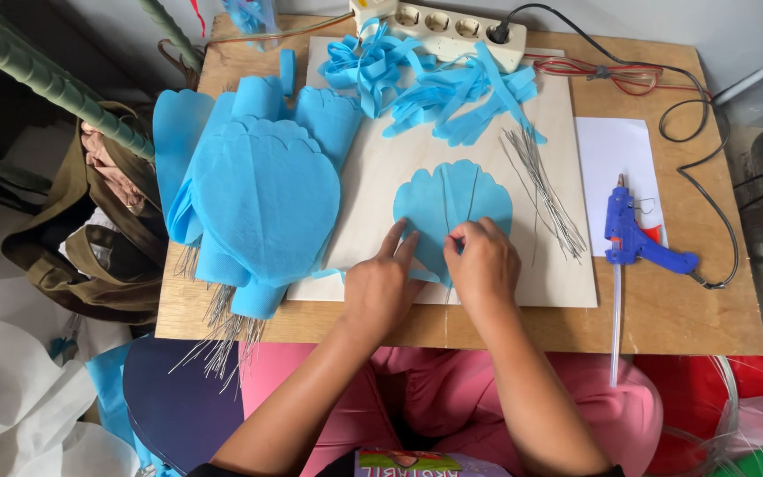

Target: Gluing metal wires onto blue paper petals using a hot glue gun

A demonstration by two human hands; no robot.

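Observation:
A blue scalloped paper petal (452, 205) lies flat on a pale board (373, 177) in the middle of the wooden table. Two thin wires run down its face. My left hand (383, 284) presses the petal's lower left edge with spread fingers. My right hand (483, 263) pinches the petal's lower part near one of the wires, fingers curled. A loose bundle of thin metal wires (545, 190) lies just right of the petal.
A stack of finished blue petals with wire stems (258, 199) covers the table's left side. Blue paper strips (439, 88) lie at the back by a white power strip (448, 28). A blue glue gun (638, 238) rests on white paper (615, 150) at the right.

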